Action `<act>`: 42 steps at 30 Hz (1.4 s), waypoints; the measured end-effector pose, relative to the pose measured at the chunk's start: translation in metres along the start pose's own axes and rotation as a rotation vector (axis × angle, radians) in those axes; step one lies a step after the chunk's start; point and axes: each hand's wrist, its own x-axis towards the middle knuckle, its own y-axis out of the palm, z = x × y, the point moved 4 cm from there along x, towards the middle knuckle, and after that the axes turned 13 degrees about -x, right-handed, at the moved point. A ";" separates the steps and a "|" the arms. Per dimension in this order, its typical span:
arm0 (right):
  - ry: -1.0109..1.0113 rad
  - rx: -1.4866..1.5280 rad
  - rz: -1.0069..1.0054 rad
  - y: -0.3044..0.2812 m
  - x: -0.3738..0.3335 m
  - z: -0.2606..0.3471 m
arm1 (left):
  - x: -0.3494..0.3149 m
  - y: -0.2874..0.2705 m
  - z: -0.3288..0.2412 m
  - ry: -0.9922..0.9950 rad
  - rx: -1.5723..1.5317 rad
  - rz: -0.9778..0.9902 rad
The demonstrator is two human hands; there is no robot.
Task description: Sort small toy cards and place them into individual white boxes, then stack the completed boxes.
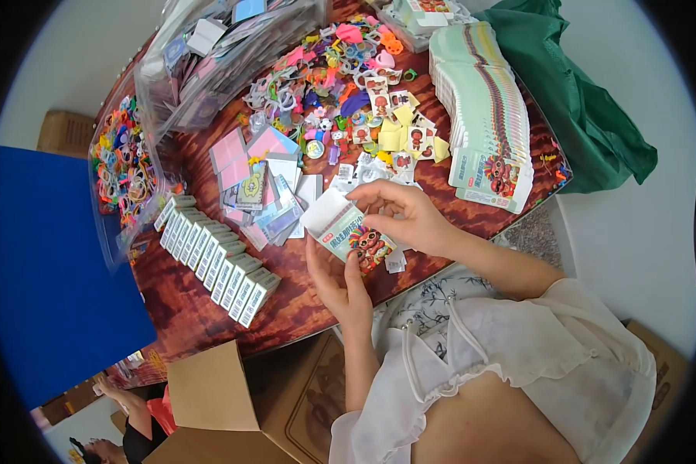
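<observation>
Now you're gripping the small carton over the table in your left hand, thumb on its face, its long axis slanting from the white flap down rightward, while your right hand is curling at its upper-right edge, hold unclear.

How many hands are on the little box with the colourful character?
2. The left hand is at the lower left of the little box, and the right hand is at its upper right. Its back is hidden, but no other hand shows there.
</observation>
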 end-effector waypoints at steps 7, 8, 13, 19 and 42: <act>-0.176 -0.192 0.021 -0.008 -0.002 0.006 | 0.005 -0.002 -0.009 -0.080 -0.098 0.100; -0.220 -0.230 0.020 -0.009 -0.004 0.007 | 0.003 -0.007 -0.003 -0.117 -0.079 0.143; -0.168 -0.284 0.082 -0.011 -0.008 0.001 | 0.000 -0.016 0.005 -0.169 -0.033 0.266; -0.216 -0.386 0.058 -0.007 0.000 0.024 | 0.001 -0.009 -0.002 -0.133 -0.039 0.258; -0.274 -0.494 0.158 -0.009 0.000 0.016 | -0.009 -0.009 -0.003 -0.182 0.027 0.223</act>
